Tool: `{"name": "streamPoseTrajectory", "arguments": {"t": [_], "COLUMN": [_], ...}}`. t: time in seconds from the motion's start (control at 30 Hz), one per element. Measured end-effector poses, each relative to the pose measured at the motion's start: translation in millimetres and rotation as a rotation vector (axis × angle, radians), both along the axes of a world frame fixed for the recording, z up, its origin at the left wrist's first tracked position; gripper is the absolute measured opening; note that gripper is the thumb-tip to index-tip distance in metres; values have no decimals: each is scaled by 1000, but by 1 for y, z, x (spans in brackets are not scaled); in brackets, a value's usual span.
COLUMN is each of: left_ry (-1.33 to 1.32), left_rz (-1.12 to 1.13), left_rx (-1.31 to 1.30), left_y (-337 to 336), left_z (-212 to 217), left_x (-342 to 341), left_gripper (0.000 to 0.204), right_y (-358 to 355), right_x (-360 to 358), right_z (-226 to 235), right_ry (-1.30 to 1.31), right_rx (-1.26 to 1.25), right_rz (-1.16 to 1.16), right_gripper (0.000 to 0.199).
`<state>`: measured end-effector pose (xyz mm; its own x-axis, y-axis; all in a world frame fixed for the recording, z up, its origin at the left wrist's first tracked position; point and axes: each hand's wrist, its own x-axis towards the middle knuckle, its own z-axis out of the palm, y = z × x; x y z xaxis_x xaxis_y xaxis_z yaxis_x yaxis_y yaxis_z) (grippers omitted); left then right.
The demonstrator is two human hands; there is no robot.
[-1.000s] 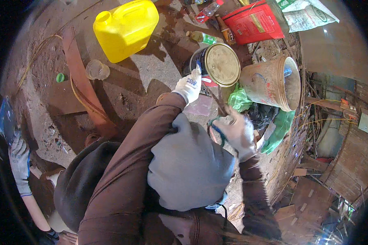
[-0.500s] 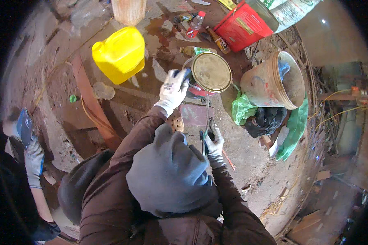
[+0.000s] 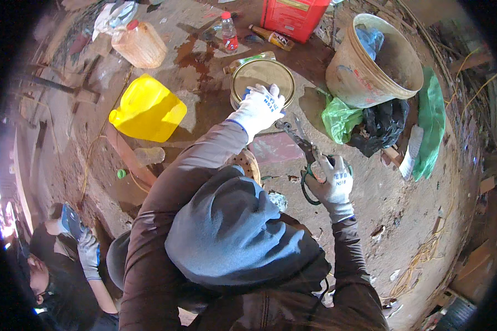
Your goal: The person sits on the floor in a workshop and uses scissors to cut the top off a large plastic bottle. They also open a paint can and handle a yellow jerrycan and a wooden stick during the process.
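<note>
My left hand (image 3: pixel 258 110), in a white work glove, is on the lid of a round metal can (image 3: pixel 259 71). Its bent fingers grip over the near rim, and the underside of the hand is hidden. My right hand (image 3: pixel 334 179), gloved alike, is closed round the green looped handles of a pair of scissors (image 3: pixel 301 144). Their dark blades slant up and left toward the near side of the can. Under and beside the blades lies a flat dark red slab (image 3: pixel 276 148). Grey cloth (image 3: pixel 237 226) fills the space between my forearms.
A yellow jug (image 3: pixel 149 110) stands left, a tall pail (image 3: pixel 348 77) right, with green and black plastic bags (image 3: pixel 385 127) beside it. Bottles (image 3: pixel 230 36) and a red container (image 3: pixel 290 19) are beyond the can. Another person's gloved hand (image 3: pixel 88 251) shows at lower left.
My left hand has moved from the can's left side onto its lid. My right hand has shifted right with the scissors, which now slant. The whole view has also turned somewhat.
</note>
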<state>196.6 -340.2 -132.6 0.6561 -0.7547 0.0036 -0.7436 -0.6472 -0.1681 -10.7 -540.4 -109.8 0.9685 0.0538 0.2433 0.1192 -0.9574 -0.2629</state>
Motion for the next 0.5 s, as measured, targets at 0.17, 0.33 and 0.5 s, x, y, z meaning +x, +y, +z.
{"name": "streamPoseTrajectory", "arguments": {"t": [0.17, 0.33, 0.5], "left_ry": [-232, -53, -114], "left_rz": [-109, -27, -14], "left_rx": [219, 152, 83], "left_y": [-1, -19, -10], "left_z": [-4, -9, -9], "left_x": [2, -3, -2], "left_gripper": [23, 18, 17], "right_y": [-7, -12, -2], "right_x": [7, -9, -16], "right_z": [10, 0, -7], "right_ry": [148, 208, 265], "right_rx": [-41, -6, 65], "right_rz": [-25, -90, -88], "right_gripper": [57, 58, 58]}}
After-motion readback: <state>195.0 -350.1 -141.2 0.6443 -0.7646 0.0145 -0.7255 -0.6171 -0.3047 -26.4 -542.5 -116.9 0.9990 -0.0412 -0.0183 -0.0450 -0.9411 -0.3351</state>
